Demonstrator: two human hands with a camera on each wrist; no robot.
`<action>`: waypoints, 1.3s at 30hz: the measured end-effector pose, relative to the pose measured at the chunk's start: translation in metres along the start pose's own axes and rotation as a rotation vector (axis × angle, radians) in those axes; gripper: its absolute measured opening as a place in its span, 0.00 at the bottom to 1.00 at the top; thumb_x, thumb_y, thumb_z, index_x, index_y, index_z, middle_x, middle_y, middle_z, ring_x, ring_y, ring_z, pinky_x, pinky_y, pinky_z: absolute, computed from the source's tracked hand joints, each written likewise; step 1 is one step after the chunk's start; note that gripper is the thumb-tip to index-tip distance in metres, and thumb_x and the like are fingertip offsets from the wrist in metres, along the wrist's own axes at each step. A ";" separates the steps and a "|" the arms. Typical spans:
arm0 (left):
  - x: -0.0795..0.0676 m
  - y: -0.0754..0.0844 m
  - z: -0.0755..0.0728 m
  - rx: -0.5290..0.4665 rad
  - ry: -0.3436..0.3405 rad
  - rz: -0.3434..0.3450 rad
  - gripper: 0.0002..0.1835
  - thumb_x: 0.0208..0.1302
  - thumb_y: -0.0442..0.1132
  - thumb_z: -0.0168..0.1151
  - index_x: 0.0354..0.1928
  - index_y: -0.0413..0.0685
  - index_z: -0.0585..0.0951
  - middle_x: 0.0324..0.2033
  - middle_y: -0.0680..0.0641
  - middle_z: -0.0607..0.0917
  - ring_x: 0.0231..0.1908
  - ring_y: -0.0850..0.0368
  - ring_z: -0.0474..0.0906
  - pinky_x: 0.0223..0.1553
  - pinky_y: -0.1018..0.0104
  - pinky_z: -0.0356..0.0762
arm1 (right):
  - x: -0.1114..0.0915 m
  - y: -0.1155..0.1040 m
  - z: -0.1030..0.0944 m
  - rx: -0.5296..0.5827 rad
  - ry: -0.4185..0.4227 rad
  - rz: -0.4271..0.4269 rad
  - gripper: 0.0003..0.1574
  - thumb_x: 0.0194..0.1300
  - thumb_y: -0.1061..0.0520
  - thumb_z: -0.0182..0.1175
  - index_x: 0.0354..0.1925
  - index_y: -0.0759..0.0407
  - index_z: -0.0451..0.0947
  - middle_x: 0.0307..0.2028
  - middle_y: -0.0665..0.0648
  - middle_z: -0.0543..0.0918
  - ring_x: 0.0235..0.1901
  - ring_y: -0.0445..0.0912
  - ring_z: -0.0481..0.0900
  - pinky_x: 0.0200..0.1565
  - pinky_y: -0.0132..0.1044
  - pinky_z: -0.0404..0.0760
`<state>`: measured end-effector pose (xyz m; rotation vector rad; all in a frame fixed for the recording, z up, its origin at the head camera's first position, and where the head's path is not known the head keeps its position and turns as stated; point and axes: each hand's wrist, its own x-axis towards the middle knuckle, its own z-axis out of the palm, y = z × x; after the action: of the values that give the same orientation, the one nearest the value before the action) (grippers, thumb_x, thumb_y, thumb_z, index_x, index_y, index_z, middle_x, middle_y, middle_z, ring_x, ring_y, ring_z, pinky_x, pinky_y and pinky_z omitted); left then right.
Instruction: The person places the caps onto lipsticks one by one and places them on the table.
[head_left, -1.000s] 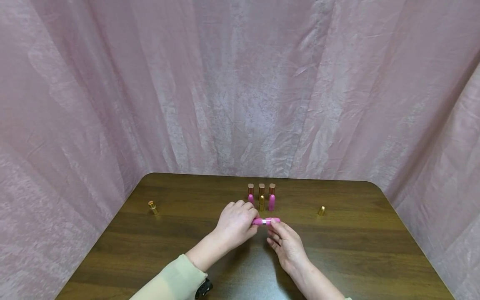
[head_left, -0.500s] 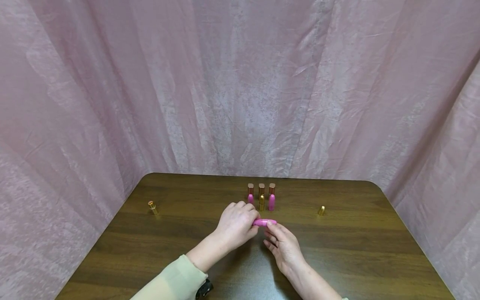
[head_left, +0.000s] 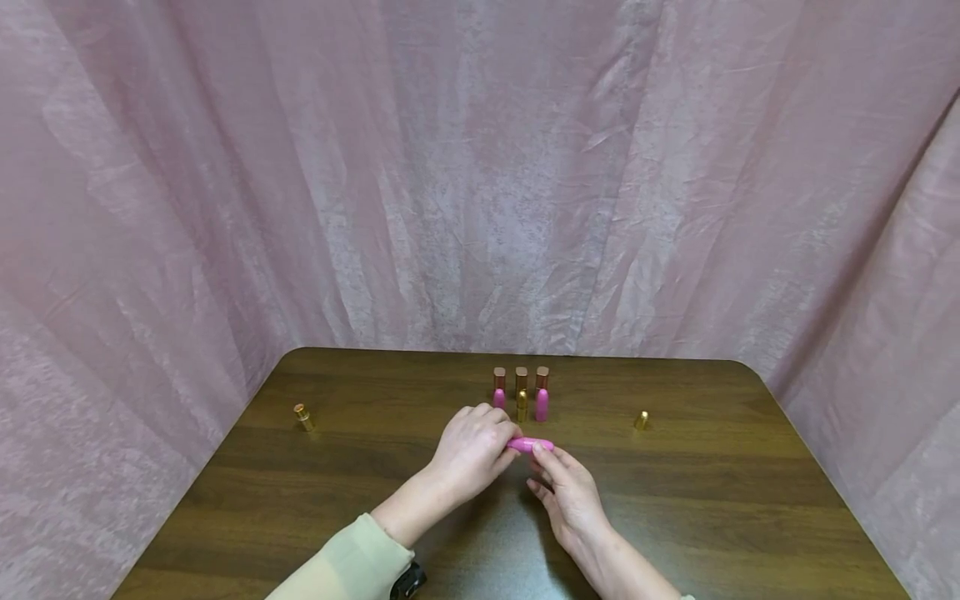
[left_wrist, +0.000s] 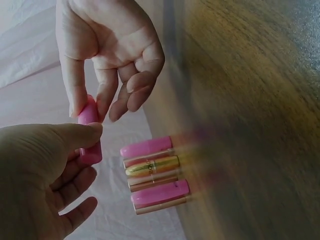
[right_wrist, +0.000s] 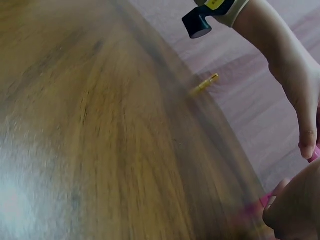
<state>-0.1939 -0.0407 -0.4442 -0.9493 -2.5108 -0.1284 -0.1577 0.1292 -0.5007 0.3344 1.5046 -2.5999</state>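
Observation:
A pink lipstick (head_left: 529,445) lies level above the table in the head view, its two pink parts meeting with no silver band showing. My left hand (head_left: 474,446) pinches its left end; in the left wrist view the thumb lies along the pink tube (left_wrist: 90,150). With thumb and fingertips my right hand (head_left: 573,496) holds the other end. Just behind the hands stand a pink lipstick (head_left: 498,400), partly hidden by my left hand, a gold lipstick (head_left: 522,406) and another pink lipstick (head_left: 542,406).
Three rose-gold lipsticks (head_left: 521,379) stand in a row behind those. A gold lipstick base (head_left: 303,417) stands at the table's left, and a small gold cap (head_left: 642,420) at its right. Pink curtains (head_left: 495,183) surround the wooden table (head_left: 712,500).
The silver band between the lipstick's two pink parts has gone from sight as my right hand moved slightly left with its end. Since half a second ago the hands have barely moved.

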 end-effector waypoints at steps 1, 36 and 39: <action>-0.001 0.000 0.000 -0.009 -0.001 -0.004 0.06 0.61 0.48 0.74 0.38 0.59 0.89 0.34 0.59 0.85 0.40 0.59 0.78 0.45 0.62 0.77 | 0.000 0.000 0.000 -0.009 0.006 -0.003 0.03 0.71 0.55 0.66 0.38 0.52 0.83 0.36 0.47 0.83 0.44 0.44 0.77 0.45 0.37 0.79; -0.020 -0.039 0.034 -0.400 -0.139 -0.424 0.07 0.58 0.46 0.74 0.37 0.61 0.84 0.30 0.64 0.85 0.35 0.63 0.79 0.34 0.65 0.75 | 0.004 -0.039 -0.048 -0.807 -0.090 -0.341 0.18 0.68 0.55 0.69 0.55 0.57 0.84 0.52 0.55 0.84 0.49 0.48 0.81 0.49 0.34 0.79; -0.014 -0.036 0.040 -0.485 -0.152 -0.465 0.08 0.59 0.46 0.74 0.39 0.60 0.84 0.31 0.63 0.85 0.35 0.63 0.81 0.34 0.64 0.76 | 0.007 -0.047 -0.066 -0.955 -0.066 -0.423 0.17 0.68 0.55 0.68 0.54 0.56 0.85 0.51 0.52 0.84 0.49 0.47 0.80 0.47 0.34 0.80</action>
<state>-0.2231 -0.0671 -0.4840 -0.5280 -2.8623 -0.8700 -0.1661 0.2095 -0.4949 -0.1921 2.7448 -1.7360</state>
